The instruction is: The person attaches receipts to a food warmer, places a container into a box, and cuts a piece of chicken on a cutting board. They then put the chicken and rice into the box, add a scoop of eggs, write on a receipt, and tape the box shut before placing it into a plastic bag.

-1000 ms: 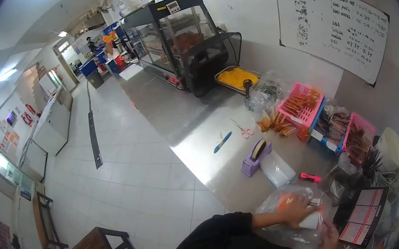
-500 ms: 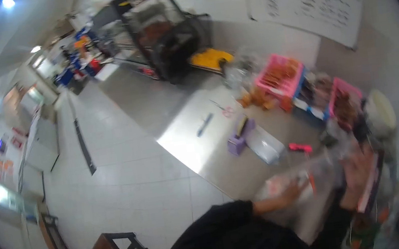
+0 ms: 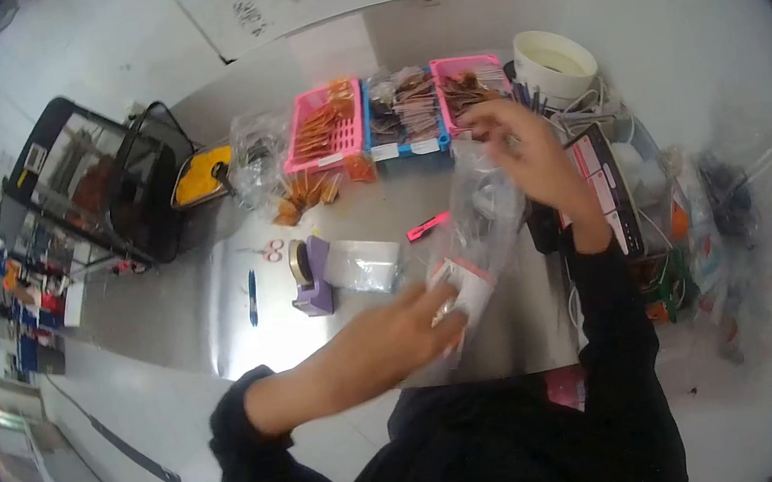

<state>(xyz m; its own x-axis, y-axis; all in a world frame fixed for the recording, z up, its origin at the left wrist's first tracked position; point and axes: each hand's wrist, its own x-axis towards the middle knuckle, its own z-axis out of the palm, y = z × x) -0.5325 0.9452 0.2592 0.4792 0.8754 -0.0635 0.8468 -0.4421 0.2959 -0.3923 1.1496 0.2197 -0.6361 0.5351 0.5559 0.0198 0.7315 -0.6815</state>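
A long clear plastic bag (image 3: 490, 198) stretches over the metal table, with a white and red card or label (image 3: 467, 295) at its lower end. My left hand (image 3: 389, 340) is closed on that lower end, beside the card. At the bag's upper end is my right hand (image 3: 531, 158), its fingers curled at the plastic near the pink basket; whether they pinch it is hard to tell. Left of the bag lie a pink cutter (image 3: 428, 227), a stack of clear bags (image 3: 364, 265) and a purple tape dispenser (image 3: 315, 284).
Pink (image 3: 303, 145) and blue (image 3: 408, 148) baskets of small packets line the wall, beside a white pot (image 3: 556, 63). Scissors (image 3: 270, 250) and a blue pen (image 3: 252, 298) lie left. A tablet (image 3: 606, 192) stands right; a black-framed case (image 3: 95, 182) stands far left.
The head view has swung round to face the table and baskets. My right hand is now raised at the bag's upper end, and the bag is stretched out between my hands.
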